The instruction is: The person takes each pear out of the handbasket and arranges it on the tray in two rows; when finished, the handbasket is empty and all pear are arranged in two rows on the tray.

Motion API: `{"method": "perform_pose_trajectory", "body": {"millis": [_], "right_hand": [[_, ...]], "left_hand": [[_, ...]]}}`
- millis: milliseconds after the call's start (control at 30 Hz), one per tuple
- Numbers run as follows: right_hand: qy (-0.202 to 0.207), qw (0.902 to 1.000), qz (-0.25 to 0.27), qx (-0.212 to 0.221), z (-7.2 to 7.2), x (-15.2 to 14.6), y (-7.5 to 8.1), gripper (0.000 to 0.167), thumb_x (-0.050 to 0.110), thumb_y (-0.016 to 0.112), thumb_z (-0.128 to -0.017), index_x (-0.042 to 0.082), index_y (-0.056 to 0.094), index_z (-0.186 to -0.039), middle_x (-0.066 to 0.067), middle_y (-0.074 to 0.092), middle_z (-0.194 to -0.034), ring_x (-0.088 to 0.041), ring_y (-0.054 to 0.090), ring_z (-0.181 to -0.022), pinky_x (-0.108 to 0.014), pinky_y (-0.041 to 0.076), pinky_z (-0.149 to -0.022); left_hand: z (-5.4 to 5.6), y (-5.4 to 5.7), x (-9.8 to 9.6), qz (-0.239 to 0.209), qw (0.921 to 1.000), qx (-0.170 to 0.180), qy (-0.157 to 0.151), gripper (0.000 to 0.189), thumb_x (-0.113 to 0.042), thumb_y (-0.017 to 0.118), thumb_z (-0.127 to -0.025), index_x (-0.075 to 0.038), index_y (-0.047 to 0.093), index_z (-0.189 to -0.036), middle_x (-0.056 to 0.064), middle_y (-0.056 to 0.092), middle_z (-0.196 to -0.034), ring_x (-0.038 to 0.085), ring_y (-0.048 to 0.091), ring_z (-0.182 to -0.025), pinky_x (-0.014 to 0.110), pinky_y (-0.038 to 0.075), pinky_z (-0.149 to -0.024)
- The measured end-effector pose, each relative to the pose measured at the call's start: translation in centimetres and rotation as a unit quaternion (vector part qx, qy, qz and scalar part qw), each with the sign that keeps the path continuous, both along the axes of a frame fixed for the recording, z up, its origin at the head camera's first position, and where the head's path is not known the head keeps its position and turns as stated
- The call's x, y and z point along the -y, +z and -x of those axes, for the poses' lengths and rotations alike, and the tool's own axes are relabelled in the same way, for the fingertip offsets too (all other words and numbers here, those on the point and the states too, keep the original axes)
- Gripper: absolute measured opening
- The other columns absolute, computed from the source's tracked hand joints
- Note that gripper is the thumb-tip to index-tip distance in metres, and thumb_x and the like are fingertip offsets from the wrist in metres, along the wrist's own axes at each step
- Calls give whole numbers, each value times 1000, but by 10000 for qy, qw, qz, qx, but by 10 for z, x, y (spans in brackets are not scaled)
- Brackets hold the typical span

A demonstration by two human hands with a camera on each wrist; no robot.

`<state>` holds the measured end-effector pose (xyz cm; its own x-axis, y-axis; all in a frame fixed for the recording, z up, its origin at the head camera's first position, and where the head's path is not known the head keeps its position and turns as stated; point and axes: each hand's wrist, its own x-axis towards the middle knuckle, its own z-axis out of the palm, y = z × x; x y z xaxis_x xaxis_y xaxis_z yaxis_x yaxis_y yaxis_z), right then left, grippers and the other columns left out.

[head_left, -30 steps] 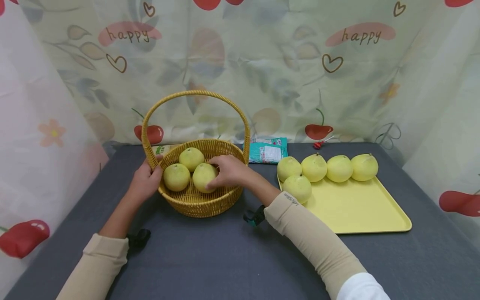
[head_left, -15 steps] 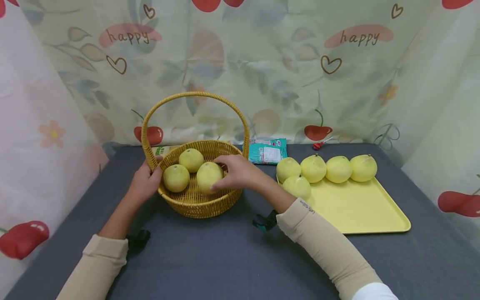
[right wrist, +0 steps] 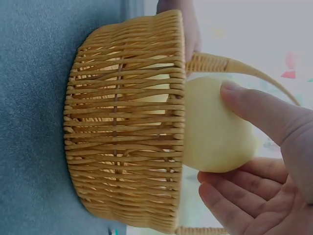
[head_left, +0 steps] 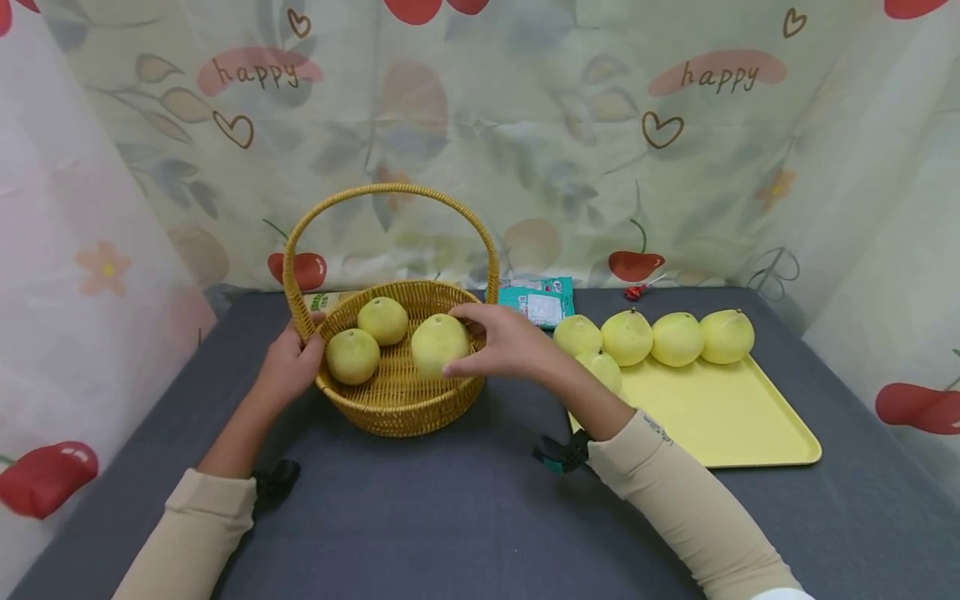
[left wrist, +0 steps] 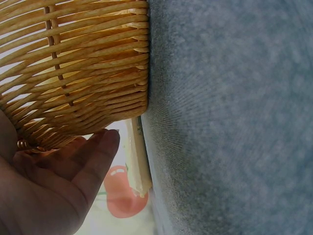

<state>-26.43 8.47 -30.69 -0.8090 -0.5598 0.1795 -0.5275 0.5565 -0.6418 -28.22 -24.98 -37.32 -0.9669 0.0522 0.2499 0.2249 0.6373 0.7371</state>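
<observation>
The right hand [head_left: 501, 343] grasps a pale fruit [head_left: 438, 346] between thumb and fingers, the thumb on the side nearer the person. That fruit is just left of the hand's palm, over the right part of the basket [head_left: 405, 422]; the right wrist view shows most of it above the woven rim.

Farther left of the right hand, inside the basket, sit two more fruits: a nearer one [head_left: 352, 357] and a farther one [head_left: 383, 321], just beside each other. At the basket's left side, the left hand [head_left: 291, 364] grips the rim at the foot of the handle [head_left: 390, 187], its fingers along the outer wall in the left wrist view. The handle arches up between the two hands.

To the right of the right hand lies a yellow tray [head_left: 720, 417]. Four fruits [head_left: 678, 338] line its far edge, and a fifth fruit [head_left: 602, 369], partly hidden by the right forearm, sits nearer. Beyond the right hand are a teal packet [head_left: 543, 307] and, farther right, a red lollipop [head_left: 636, 292]. Beyond the left hand, a beige packet [head_left: 324, 301] shows partly behind the basket. All stand on the grey desk [head_left: 405, 517], before a printed curtain [head_left: 480, 100].
</observation>
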Motion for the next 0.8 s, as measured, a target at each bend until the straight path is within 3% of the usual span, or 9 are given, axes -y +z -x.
{"method": "perform_pose_trajectory", "body": {"millis": [267,800], "right_hand": [[-40,9994,326,-88,-18,-16,5,73,30,89,-75,7,59,-137,-3,64,-125,-16,63,-110,-35,51,-91],[-2,9963,792,-343,-47,-53,9,68,25,91,-73,9,62,-132,1,65,-121,-14,64,-107,-36,50,-94]], "left_hand": [[-1,1,-1,-28,10000,37,-1,52,-19,32,-104,3,35,-151,32,55,-126,31,50,-80,38,42,-66],[-2,1,-2,-14,10000,50,-16,52,-19,32,-104,4,35,-151,33,52,-130,33,51,-87,40,42,-68]]}}
